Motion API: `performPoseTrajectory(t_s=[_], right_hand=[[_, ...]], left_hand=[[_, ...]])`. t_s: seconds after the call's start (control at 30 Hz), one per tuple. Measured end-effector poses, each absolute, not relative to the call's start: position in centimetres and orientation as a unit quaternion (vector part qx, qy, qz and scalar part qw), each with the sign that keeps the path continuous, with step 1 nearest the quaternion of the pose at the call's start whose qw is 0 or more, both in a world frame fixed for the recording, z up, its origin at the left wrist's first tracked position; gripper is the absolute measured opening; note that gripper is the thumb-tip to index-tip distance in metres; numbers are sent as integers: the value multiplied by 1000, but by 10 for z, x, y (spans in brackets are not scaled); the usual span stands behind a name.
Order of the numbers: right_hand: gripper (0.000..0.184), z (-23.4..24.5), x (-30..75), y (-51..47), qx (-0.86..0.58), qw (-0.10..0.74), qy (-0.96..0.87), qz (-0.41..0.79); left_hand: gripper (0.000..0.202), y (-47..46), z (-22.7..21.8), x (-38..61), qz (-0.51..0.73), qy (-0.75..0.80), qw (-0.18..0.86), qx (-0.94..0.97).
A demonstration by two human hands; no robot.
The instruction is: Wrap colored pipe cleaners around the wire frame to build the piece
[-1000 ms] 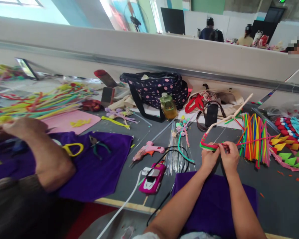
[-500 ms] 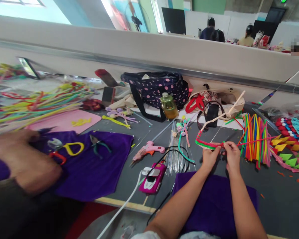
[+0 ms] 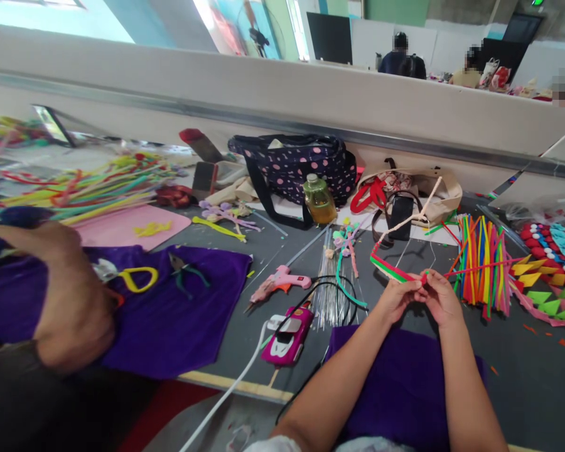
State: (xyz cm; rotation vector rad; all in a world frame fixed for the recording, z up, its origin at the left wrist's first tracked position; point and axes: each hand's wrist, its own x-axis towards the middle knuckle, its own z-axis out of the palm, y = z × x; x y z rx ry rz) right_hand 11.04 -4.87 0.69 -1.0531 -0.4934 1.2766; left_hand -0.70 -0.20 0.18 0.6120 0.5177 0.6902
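Note:
Between both hands is a bent pipe-cleaner piece [image 3: 390, 269], with red and green strands running side by side and a cream stem rising from its left end. My left hand [image 3: 402, 294] pinches the red and green part near its right end. Close beside it, the bent fingers of my right hand [image 3: 439, 295] grip the same strands, fingertips nearly meeting the left ones. A red pipe cleaner [image 3: 480, 269] stretches rightward from the right hand, across a bundle of coloured pipe cleaners [image 3: 484, 276]. Below my forearms lies a purple cloth [image 3: 400, 383].
A pink glue gun [image 3: 282, 281], a magenta car-shaped device [image 3: 288, 336] and clear sticks [image 3: 332, 295] lie to the left. Behind stand a bottle [image 3: 320, 199] and a dotted bag [image 3: 296, 166]. A co-worker's arm [image 3: 73, 295] rests near scissors [image 3: 139, 279] and pliers [image 3: 183, 273].
My hands have drawn closer together at the red and green strands, and the cream stem has tipped slightly left. The co-worker's forearm has swung upward at the left.

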Motion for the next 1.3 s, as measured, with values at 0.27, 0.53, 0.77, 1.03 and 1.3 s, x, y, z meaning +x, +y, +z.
performPoseTrajectory(t_s=[0.27,0.53,0.77,1.03,1.3], right_hand=[[33,0,102,-42,-532,692,-217,438],[30,4,92,-46,-678,633,-358,110],[28,-1,100,-44,-662,637,-341,200],[23,13,113,-47,-521,662,-278,462],[22,7,121,-40,-525,674,-300,424]], left_hand=[[36,2,1,-6,357,273,843,295],[29,-1,-6,3,462,343,719,389],[23,1,-7,0,445,319,722,423],[33,-3,2,-6,319,246,858,319],[44,4,-2,-6,302,263,851,339]])
